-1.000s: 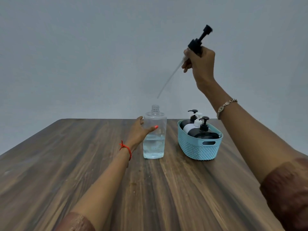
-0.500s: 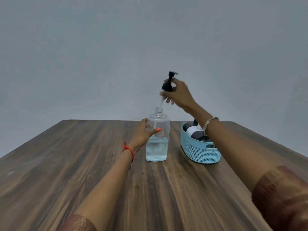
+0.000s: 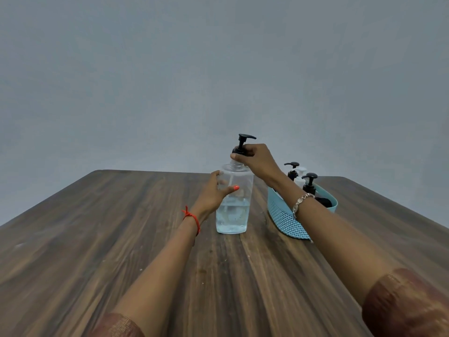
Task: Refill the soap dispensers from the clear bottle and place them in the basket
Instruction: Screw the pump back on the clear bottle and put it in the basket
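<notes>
Left hand (image 3: 211, 196) grip clamps the clear bottle (image 3: 233, 216), upright left of the basket (image 3: 284, 216); right hand (image 3: 258, 159) grip pinches the pump (image 3: 242, 145) on its neck; a crooked twist could cross-thread it or spill soap.

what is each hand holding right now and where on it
The left hand grips the clear bottle around its upper body; the right hand grips the black pump by its collar, at the bottle's neck.

Wood table (image 3: 97, 251) — clear bottle (image 3: 232, 215) & blue basket (image 3: 284, 220) on it.
</notes>
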`<move>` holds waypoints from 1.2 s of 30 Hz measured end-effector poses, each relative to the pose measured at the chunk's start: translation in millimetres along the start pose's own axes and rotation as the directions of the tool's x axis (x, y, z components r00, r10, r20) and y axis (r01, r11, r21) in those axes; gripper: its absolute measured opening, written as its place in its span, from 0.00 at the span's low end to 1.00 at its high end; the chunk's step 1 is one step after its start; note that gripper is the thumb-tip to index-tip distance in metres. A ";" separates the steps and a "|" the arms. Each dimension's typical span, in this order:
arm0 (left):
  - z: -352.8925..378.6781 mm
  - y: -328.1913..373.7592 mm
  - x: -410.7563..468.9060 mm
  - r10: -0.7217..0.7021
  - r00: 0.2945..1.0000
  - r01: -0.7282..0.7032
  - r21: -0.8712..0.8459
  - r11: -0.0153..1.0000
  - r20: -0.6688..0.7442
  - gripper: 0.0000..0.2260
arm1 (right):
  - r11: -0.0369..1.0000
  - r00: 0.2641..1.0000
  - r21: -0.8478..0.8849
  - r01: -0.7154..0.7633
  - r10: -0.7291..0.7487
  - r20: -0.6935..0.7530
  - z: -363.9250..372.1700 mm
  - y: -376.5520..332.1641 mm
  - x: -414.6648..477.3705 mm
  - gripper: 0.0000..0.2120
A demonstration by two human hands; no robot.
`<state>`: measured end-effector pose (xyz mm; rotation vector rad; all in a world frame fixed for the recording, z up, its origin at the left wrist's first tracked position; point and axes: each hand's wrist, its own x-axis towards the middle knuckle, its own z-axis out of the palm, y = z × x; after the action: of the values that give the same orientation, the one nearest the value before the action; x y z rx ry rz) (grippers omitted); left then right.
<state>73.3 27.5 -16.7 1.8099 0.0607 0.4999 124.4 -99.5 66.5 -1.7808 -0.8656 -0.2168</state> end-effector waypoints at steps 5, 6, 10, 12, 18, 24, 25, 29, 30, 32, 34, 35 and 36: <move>1.1 -1.5 0.6 -0.005 1.000 0.005 0.004 1.000 -0.002 0.33 | 1.000 0.995 -0.001 0.000 -0.001 -0.100 7.9 -0.6 -3.4 0.12; 1.3 -1.7 1.1 -0.005 1.000 0.005 0.003 1.000 -0.002 0.33 | 1.000 0.995 0.000 -0.005 0.005 -0.101 9.1 -1.1 -4.2 0.11; 1.1 -1.8 1.0 0.002 1.000 -0.002 0.011 1.000 0.006 0.32 | 0.996 0.967 0.087 -0.008 0.030 -0.251 11.9 1.4 -7.0 0.15; 0.9 -2.9 0.9 0.003 1.000 -0.003 0.001 1.000 0.009 0.32 | 0.978 0.924 0.202 -0.042 0.115 -0.364 12.2 4.8 -7.8 0.22; 1.6 -1.1 0.5 0.003 1.000 -0.003 0.000 1.000 0.007 0.31 | 0.897 0.943 0.429 -0.106 0.228 -0.244 8.0 1.6 -6.7 0.07; 1.6 -0.6 -1.1 0.002 1.000 -0.002 0.005 1.000 0.002 0.32 | 0.886 0.906 0.456 -0.081 0.256 -0.336 10.6 0.3 -7.9 0.07; 1.6 -0.7 -0.7 0.000 1.000 0.000 0.005 1.000 0.003 0.32 | 0.896 0.917 0.434 -0.095 0.248 -0.313 10.4 0.5 -7.5 0.09; 2.3 1.7 -2.4 0.005 1.000 -0.005 0.005 1.000 -0.003 0.30 | 0.928 0.971 0.346 -0.140 0.197 -0.135 7.7 -2.4 -2.6 0.15; 2.3 1.5 -2.7 0.004 1.000 -0.004 0.009 1.000 -0.010 0.31 | 0.936 0.977 0.327 -0.128 0.177 -0.122 7.2 -1.9 -3.2 0.14; 2.1 0.9 -2.5 0.004 1.000 -0.004 0.014 1.000 -0.011 0.31 | 0.952 0.983 0.289 -0.100 0.139 -0.119 5.6 1.3 -5.9 0.11; 3.1 0.1 -2.1 0.000 1.000 0.000 0.018 1.000 -0.006 0.32 | 0.970 0.985 0.227 -0.086 0.117 -0.124 4.1 4.3 -7.9 0.11; 2.9 -0.5 -1.8 -0.002 1.000 0.003 0.020 1.000 -0.009 0.32 | 0.979 0.987 0.186 -0.082 0.106 -0.125 4.4 5.0 -7.7 0.12; 2.4 0.4 -2.3 -0.004 1.000 0.004 0.021 1.000 -0.011 0.33 | 0.985 0.989 0.158 -0.076 0.094 -0.116 5.2 4.6 -7.8 0.12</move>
<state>72.1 24.5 -17.5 1.8277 0.0771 0.5081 120.4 -99.0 56.8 -1.6396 -0.6978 -0.1971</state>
